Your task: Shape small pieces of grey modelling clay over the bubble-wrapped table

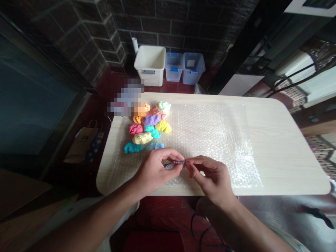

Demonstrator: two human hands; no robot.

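Note:
My left hand [161,169] and my right hand [214,176] meet above the front part of the table. Between their fingertips runs a small dark grey strip [179,162] with a row of bead-like bumps; its kind is not clear. Both hands pinch it, one at each end. A lighter grey, rounded part shows below the left fingers. Soft crumpled lumps lie just beyond my left hand, including a blue one [159,145], a teal one [133,147] and a cream one [142,138]. Whether they are clay or cloth I cannot tell.
Bubble wrap [210,136] covers much of the pale wooden table [286,150]. More lumps, such as a purple one [151,120] and a yellow one [163,126], sit on its left. Behind stand a white bin [152,75] and clear boxes [193,71]. A paper bag [81,143] is at left.

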